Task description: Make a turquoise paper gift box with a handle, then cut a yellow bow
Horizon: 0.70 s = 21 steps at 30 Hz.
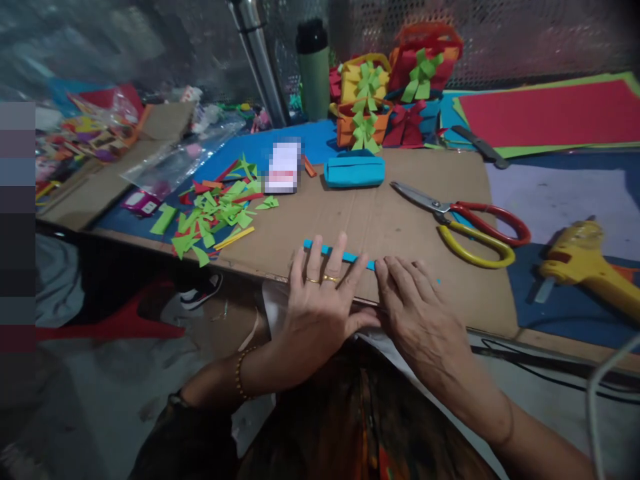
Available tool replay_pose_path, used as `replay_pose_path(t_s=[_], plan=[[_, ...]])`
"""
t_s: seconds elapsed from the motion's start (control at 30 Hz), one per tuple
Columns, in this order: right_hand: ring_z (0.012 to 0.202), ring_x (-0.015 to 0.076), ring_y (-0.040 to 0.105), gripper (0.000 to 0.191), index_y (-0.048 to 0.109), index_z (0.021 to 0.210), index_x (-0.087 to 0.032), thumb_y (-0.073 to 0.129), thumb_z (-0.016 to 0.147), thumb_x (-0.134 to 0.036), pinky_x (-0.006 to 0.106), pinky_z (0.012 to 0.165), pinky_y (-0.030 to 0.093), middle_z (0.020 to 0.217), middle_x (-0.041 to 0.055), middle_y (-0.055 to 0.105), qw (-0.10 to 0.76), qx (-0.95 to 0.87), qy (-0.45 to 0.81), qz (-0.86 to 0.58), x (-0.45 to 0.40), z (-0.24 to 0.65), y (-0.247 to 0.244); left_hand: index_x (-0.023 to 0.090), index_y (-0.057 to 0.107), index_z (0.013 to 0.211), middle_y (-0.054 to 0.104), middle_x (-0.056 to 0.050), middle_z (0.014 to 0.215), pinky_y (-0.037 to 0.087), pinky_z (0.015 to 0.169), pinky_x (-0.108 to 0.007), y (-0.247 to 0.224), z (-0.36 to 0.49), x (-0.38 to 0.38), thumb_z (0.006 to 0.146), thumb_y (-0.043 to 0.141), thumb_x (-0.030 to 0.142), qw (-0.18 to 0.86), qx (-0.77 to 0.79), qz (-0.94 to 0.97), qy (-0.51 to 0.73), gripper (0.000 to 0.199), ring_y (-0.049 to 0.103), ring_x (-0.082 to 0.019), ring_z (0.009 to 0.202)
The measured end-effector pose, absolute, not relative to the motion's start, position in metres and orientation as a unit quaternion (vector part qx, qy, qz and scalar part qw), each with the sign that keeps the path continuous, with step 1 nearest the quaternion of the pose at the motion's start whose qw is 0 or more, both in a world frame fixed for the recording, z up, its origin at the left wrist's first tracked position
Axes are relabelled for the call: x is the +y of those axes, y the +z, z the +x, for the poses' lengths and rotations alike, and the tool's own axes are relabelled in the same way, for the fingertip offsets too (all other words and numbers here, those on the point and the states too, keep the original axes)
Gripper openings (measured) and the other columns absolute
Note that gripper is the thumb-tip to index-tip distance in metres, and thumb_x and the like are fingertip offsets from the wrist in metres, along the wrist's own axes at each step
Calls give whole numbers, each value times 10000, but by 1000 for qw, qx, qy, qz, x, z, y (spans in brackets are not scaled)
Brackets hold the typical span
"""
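Observation:
A narrow blue paper strip [351, 258] lies on the brown cardboard near the table's front edge. My left hand [323, 293] rests flat across it with fingers spread, pressing it down; a ring is on one finger. At the strip's right end, my right hand [413, 300] has its fingers bent and close together on the paper, and its fingertips partly hide that end. Beyond the hands sits a folded blue paper piece [354, 171]. Scissors [445, 213] with one red and one yellow handle lie open to the right.
Green paper scraps [215, 210] are heaped at left beside a blurred-out phone-shaped object [284, 167]. Small paper bags with bows [367, 127] stand behind, near a green bottle [314, 73]. At right are coloured sheets [550, 113], a utility knife [480, 145] and a yellow glue gun [575, 257].

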State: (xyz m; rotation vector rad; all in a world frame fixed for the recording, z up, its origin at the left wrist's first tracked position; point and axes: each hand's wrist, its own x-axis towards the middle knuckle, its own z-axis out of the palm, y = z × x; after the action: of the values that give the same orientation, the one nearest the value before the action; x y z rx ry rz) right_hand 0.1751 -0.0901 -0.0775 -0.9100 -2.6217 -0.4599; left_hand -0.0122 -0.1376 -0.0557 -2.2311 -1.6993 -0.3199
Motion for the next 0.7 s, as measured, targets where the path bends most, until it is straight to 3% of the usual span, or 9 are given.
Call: replay_pose_path(t_s=[0.17, 0.4, 0.57, 0.7], plan=[[1289, 370, 645, 457, 576, 1406, 66, 454, 1014, -133, 527, 1125, 523, 1383, 281, 674, 180, -913, -163, -327, -92, 170, -73, -5, 498, 1526, 511, -276, 1581, 369, 1266, -538, -62, -15, -131, 961, 446, 750, 149, -515, -839, -93, 945, 462, -376, 1517], [1403, 352, 576, 500, 546, 1459, 36, 496, 1075, -280, 531, 1182, 464, 1499, 224, 627, 198, -918, -102, -328, -96, 185, -69, -7, 551, 1474, 552, -300, 1534, 409, 1234, -542, -76, -17, -127, 1008, 300, 736, 154, -523, -824, -152, 912, 529, -380, 1467], [1477, 319, 516, 524, 511, 1516, -41, 506, 1087, -342, 533, 1235, 390, 1565, 179, 579, 187, -905, -89, -371, -108, 210, -72, 6, 535, 1494, 553, -294, 1535, 444, 1211, -551, -76, -17, -126, 1009, 368, 711, 161, -518, -824, -165, 872, 538, -385, 1457], [1413, 303, 587, 490, 530, 1494, -70, 568, 1065, -304, 509, 1231, 382, 1499, 169, 645, 189, -894, -124, -387, -116, 226, -71, 8, 523, 1504, 544, -287, 1543, 443, 1216, -554, -77, -18, -126, 1010, 459, 674, 170, -519, -823, -157, 832, 535, -385, 1460]])
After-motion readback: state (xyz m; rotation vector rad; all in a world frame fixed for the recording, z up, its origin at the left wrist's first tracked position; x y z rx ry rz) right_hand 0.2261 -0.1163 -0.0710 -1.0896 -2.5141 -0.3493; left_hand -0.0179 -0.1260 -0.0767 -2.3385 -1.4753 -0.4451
